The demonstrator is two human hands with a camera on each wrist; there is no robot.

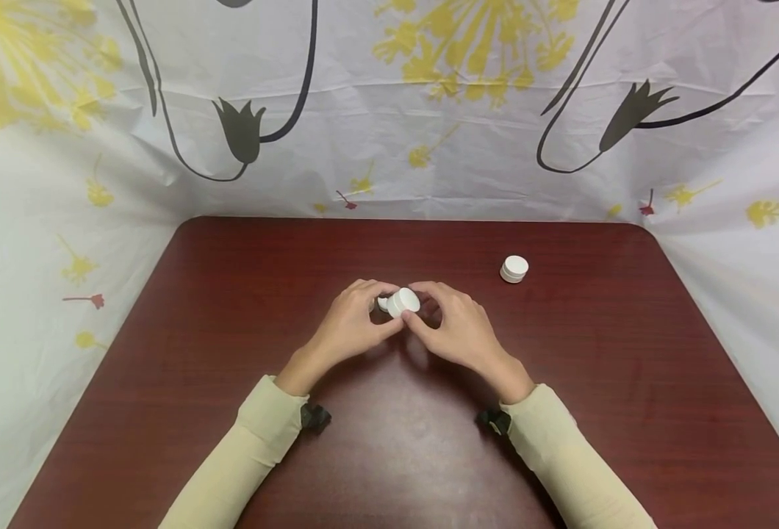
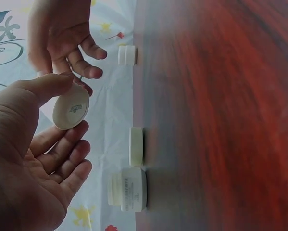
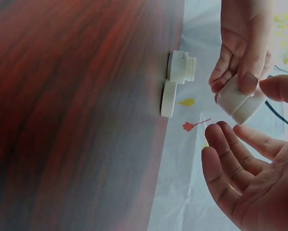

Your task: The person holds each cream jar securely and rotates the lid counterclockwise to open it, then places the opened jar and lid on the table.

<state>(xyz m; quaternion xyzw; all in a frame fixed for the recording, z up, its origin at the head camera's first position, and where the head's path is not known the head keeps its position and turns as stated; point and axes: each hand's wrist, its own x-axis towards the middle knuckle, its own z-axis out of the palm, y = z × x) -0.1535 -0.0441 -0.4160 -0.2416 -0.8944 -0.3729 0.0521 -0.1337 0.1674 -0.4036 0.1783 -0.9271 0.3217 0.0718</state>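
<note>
Over the middle of the table, my left hand (image 1: 350, 323) pinches a small white jar (image 2: 71, 108) between thumb and fingers; its printed round base faces the left wrist camera. The jar is tilted, and its white lid (image 1: 407, 300) sits on it toward the right. My right hand (image 1: 458, 327) has thumb and index fingertips at opposite edges of that lid, the other fingers spread apart from it. Beyond the hands, an uncapped white jar (image 2: 129, 190) stands on the table beside a loose white lid (image 2: 136, 147); the left hand partly hides them in the head view.
Another capped white jar (image 1: 514, 269) stands at the back right of the dark red table (image 1: 594, 367). A white cloth (image 1: 456, 184) with flower prints hangs behind the table and along both sides.
</note>
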